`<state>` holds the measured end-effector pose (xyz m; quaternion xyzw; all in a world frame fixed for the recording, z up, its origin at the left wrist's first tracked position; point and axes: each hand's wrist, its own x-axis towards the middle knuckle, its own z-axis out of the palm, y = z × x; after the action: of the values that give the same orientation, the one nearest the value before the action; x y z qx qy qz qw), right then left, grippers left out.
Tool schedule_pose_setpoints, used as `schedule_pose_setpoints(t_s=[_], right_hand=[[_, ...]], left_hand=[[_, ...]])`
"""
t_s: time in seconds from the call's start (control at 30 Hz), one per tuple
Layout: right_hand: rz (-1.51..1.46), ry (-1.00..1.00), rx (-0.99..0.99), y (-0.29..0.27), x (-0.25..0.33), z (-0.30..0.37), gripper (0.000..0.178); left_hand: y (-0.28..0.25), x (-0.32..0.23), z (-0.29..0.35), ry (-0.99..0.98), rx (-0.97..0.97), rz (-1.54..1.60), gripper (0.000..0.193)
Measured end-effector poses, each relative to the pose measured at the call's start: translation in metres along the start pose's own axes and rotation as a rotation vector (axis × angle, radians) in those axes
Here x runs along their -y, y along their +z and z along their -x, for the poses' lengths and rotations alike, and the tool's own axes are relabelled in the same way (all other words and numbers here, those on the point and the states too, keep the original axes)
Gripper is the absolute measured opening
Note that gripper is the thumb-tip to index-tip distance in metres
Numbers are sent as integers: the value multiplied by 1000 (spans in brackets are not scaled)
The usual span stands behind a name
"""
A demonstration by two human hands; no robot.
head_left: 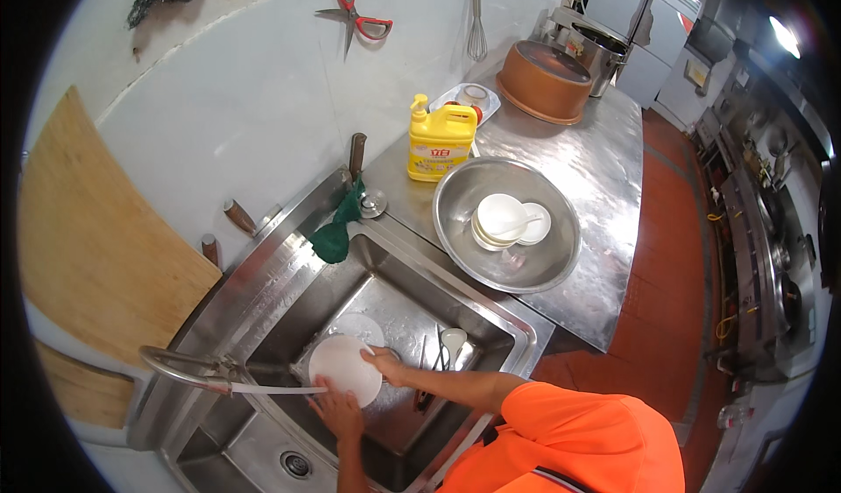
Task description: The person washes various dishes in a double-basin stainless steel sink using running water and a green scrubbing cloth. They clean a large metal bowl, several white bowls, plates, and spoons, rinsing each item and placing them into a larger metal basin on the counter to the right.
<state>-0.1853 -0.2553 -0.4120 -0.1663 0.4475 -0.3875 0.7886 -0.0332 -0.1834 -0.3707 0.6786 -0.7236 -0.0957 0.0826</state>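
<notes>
A round white plate [331, 361] is held over the sink basin [396, 293]. My right hand [385, 367] grips its right edge, while my left hand [340, 411] holds its lower edge with fingers on its face. Water streams from the curved tap [180, 361] to the plate near my left fingers. Behind it, another white dish [359, 327] lies partly hidden in the sink. A white spoon [454, 340] rests right of my right hand, beside thin dark sticks, perhaps chopsticks [424, 353].
On the steel counter [596, 177] stand a metal bowl [448, 221] with stacked white bowls [501, 217], a yellow pump bottle [438, 142] and a brown lidded pot [545, 85]. A green cloth [331, 242] hangs over the sink's back rim. Knives and cutting boards [96, 248] stand left.
</notes>
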Motion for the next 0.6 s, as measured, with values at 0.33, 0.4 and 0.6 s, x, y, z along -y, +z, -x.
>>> schedule_pose_setpoints(t_s=[0.33,0.4,0.6], right_hand=[[-62,-74,49,16,-11,-26,35],[-55,-82,46,5,-4,-25,34],[-117,-60,46,18,-7,-7,37]], left_hand=[[3,-24,-10,116,-76,140,58],[-4,-24,17,98,-236,100,62],[35,4,20,-427,-604,1274,67]])
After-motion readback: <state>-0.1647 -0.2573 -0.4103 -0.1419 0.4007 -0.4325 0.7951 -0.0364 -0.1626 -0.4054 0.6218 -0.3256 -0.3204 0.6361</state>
